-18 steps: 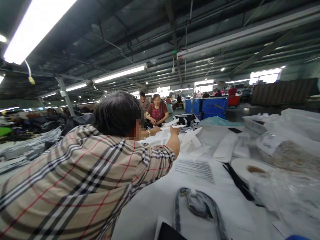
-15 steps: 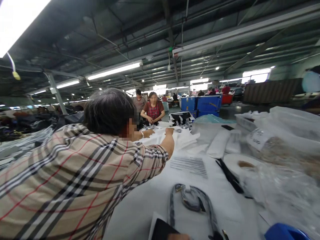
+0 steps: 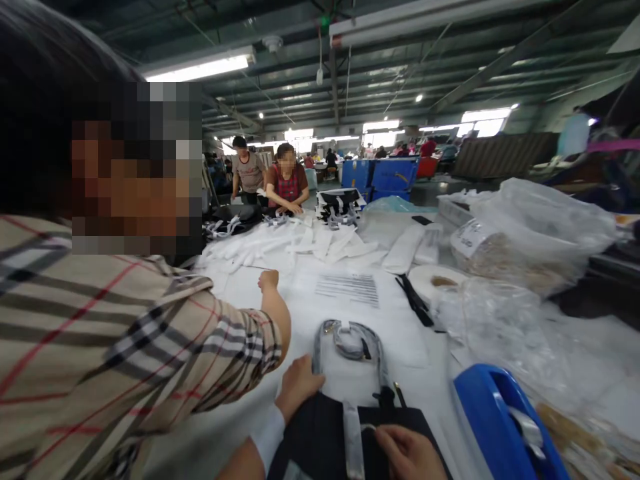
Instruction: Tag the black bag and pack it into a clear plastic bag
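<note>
A black handbag (image 3: 320, 433) lies at the bottom of the view, its top edge away from me. Its arched handle (image 3: 381, 353) is wrapped in clear film, and a curled, wrapped strap (image 3: 349, 341) lies inside the arch. Down the bag's front runs a film-covered tab (image 3: 353, 437). At the upper left corner, by the foot of the handle, my left hand (image 3: 300, 387) has its fingers bent over the bag. My right hand (image 3: 410, 453) is closed in a pinch right of the tab, beside a thin pale curve; what it grips is unclear.
A co-worker in a checked shirt (image 3: 200, 347) leans in from the left, an arm across the table. A blue tape dispenser (image 3: 500, 420) stands at right, near a white roll (image 3: 425, 280) and crumpled clear plastic (image 3: 505, 333). White sheets (image 3: 340, 243) lie farther back.
The view has tilted down and come closer to the table, showing more of the bag. Both my hands are now in view on it. The co-worker has shifted left, one arm drawn back.
</note>
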`<state>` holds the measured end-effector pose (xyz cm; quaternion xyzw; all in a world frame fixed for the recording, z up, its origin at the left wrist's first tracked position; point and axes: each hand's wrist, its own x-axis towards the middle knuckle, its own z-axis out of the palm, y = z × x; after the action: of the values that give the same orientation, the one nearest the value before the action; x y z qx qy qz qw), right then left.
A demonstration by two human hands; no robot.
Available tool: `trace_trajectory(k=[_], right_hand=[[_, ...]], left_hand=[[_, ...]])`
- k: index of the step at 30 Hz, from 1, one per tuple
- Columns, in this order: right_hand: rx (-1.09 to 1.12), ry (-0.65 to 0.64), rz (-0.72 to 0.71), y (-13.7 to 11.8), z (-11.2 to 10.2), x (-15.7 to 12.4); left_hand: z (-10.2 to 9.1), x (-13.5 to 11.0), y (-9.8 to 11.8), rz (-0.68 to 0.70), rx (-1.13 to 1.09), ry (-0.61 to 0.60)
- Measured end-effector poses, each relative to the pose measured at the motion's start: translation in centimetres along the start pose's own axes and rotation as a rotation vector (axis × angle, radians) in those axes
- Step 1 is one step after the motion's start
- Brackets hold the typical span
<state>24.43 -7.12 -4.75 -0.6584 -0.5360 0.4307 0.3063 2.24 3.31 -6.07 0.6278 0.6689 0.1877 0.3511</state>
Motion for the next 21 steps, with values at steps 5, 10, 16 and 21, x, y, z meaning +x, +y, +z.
trace_trajectory(k=[5,10,16,21], right_hand=[[-0.176,0.195,-0.068,-2.5,-1.1,3.0],[-0.283,0.102,-0.239,-4.5,4.4,7.4],[-0.296,0.13,-0.199,-4.0,6.2,9.0],[-0.255,0.213,-0.168,-3.5,4.5,8.8]], left_hand=[[-1.2,0.0,-0.2,0.146,-0.31,-0.197],[-2.4,-0.5,-0.1,0.274,-0.442,-0.198],[-2.4,0.1,-1.4,0.199,-0.435,-0.009],[-2.8,-0.2,-0.8,0.18,-0.589,-0.262]])
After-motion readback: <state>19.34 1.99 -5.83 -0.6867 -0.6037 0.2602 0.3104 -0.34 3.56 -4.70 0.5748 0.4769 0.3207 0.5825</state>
